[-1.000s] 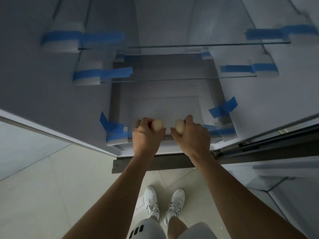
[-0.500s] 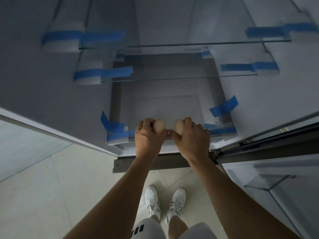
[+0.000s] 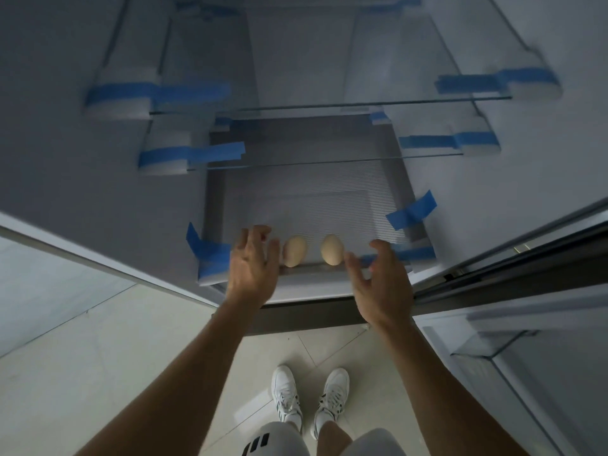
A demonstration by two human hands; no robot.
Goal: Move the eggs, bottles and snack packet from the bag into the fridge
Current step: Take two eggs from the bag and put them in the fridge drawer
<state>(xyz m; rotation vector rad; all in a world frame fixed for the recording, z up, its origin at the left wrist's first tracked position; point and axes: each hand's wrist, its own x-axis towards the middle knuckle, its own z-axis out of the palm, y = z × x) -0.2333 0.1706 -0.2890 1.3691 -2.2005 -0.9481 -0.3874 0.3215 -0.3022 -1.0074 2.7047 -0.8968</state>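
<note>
Near the front lip of the ribbed bottom shelf (image 3: pixel 296 199) of the fridge, two eggs stand side by side, apart: the left egg (image 3: pixel 295 251) just at 3 o'clock of the open left hand (image 3: pixel 251 266), the right egg (image 3: pixel 332 250) at 10 o'clock of the open, empty right hand (image 3: pixel 381 284).

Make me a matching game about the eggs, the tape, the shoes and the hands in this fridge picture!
Things:
1. two pale beige eggs
2. strips of blue tape
3. white lace-up shoes
4. left hand and right hand

States or places:
A. on the tiled floor
B. open, holding nothing
C. stuck at the fridge shelf corners
D. resting side by side on the front of the ribbed lowest shelf

Pairs: 1-D, 2-C, 3-A, 4-B
</note>
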